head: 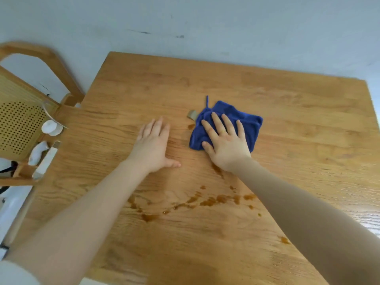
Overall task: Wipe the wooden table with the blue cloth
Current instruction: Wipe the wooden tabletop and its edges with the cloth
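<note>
The blue cloth (226, 122) lies crumpled right of the frame centre on the tabletop (287, 112). My right hand (226, 140) presses it, grip flat and open (nothing pinched). The brown spill (211, 200) lies below, toward me; my left hand (153, 145) rests flat beside.

Only 1 view was given, from a camera worn on the person's head. It looked forward and steeply down onto the wooden table (267, 182), from close above its near edge, so both forearms ran up into the frame from the bottom corners. The wide lens bent the table's edges and took in nearly the whole top. A pale wall (205, 21) filled the upper part of the frame, and a chair (26, 112) stood at the left edge.
</note>
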`<state>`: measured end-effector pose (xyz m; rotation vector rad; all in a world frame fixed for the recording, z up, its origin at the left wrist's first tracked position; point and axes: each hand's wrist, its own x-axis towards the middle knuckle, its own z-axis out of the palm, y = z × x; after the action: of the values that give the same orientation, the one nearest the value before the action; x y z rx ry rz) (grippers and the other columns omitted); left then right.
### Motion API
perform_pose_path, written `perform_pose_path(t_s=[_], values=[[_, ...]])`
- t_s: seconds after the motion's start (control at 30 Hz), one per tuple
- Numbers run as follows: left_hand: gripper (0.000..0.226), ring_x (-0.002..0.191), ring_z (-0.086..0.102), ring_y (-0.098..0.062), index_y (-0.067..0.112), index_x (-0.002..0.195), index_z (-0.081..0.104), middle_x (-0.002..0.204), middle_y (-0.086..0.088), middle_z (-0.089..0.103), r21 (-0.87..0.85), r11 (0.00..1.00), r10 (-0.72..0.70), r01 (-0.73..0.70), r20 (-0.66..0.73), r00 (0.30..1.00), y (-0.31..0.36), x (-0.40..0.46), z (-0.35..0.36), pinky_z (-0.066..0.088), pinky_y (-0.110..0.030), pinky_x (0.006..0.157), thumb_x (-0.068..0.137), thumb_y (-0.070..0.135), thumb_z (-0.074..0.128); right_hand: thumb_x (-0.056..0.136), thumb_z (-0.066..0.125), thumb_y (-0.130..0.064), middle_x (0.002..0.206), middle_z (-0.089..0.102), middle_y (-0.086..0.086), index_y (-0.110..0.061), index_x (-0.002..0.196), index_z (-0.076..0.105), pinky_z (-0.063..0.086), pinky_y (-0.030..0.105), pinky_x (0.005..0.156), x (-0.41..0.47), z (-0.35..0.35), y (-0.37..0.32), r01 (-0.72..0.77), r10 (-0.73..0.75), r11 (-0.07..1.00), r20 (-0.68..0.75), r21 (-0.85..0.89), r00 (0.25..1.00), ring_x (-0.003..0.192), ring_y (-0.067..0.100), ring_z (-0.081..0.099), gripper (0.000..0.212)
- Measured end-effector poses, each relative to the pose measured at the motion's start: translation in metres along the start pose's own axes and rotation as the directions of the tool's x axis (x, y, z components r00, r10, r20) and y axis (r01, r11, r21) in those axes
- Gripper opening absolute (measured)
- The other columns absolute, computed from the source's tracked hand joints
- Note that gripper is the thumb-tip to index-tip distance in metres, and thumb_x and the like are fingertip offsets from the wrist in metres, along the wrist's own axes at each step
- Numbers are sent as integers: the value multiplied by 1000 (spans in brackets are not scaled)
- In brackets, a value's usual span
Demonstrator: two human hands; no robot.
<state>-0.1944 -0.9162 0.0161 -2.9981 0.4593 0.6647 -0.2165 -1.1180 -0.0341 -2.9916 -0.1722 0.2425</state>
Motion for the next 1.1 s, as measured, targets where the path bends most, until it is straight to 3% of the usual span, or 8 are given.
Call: perform_pose_path(t_s=[0.17, 0.3, 0.43, 0.53, 0.7, 0.9, 1.03, 1.1], values=[[131, 144, -9, -28, 14, 148, -5, 156, -15, -10, 167, 983, -72, 75, -24, 997, -8, 9, -1, -11, -46, 114, 55, 81, 59, 97, 24, -46, 158, 4, -9, -39, 147, 13, -3, 47, 114, 9, -1, 1, 90, -90, 996, 24, 19, 996, 145, 19, 1, 51], [148, 144, -4, -33, 8, 147, -12, 154, -23, -11, 141, 975, -180, 174, 33, 983, -17, 16, 6, -5, -42, 116, 43, 90, 53, 97, 29, -44, 158, 12, -7, -35, 146, 22, 2, 49, 114, 59, -2, 10, -108, 110, 993, -55, 43, 992, 144, 20, 7, 51], [151, 144, 0, -35, 5, 147, -9, 154, -25, -9, 61, 984, -171, 166, 68, 983, -21, 17, 9, -1, -41, 117, 40, 90, 54, 97, 29, -38, 159, 6, -2, -29, 148, 17, 0, 51, 115, 68, -6, -1, -224, 227, 972, -37, 70, 973, 145, 22, 1, 53], [150, 144, -2, -34, 5, 147, -8, 154, -24, -11, 6, 988, -157, 157, 56, 986, -21, 18, 9, 0, -41, 117, 41, 88, 58, 92, 29, -40, 159, 7, 0, -28, 148, 17, 1, 51, 114, 31, 3, -32, -98, 99, 995, -34, 17, 995, 145, 24, 4, 58], [149, 144, -4, -34, 5, 147, -7, 154, -24, -11, -20, 986, -166, 167, 61, 984, -19, 19, 8, 3, -41, 117, 42, 84, 63, 84, 8, -48, 158, 3, -6, -37, 148, 13, -4, 48, 114, 3, 3, -50, 169, -171, 985, 74, 28, 983, 145, 20, 1, 64], [150, 144, -6, -33, 6, 147, -10, 154, -22, -13, -20, 981, -188, 191, 87, 978, -19, 20, 9, 3, -41, 117, 41, 85, 62, 89, 36, -52, 159, 4, -7, -42, 146, 15, -6, 52, 113, 79, -4, -28, -18, 16, 998, 25, 59, 1000, 145, 22, -4, 61], [149, 145, -7, -30, 9, 147, -11, 155, -19, -14, -50, 978, -199, 204, 87, 976, -17, 14, 7, 5, -41, 117, 41, 83, 64, 92, 32, -52, 159, -4, -5, -39, 147, 8, -7, 55, 113, 78, -8, -35, -60, 56, 997, 63, 58, 996, 145, 25, -10, 62], [148, 145, -7, -30, 9, 147, -11, 155, -18, -14, -62, 975, -210, 215, 83, 974, -16, 13, 6, 4, -41, 117, 42, 82, 65, 94, 28, -51, 159, -7, -3, -38, 148, 3, -7, 55, 112, 51, -4, -44, 13, -15, 999, 57, 35, 998, 144, 24, -11, 61]])
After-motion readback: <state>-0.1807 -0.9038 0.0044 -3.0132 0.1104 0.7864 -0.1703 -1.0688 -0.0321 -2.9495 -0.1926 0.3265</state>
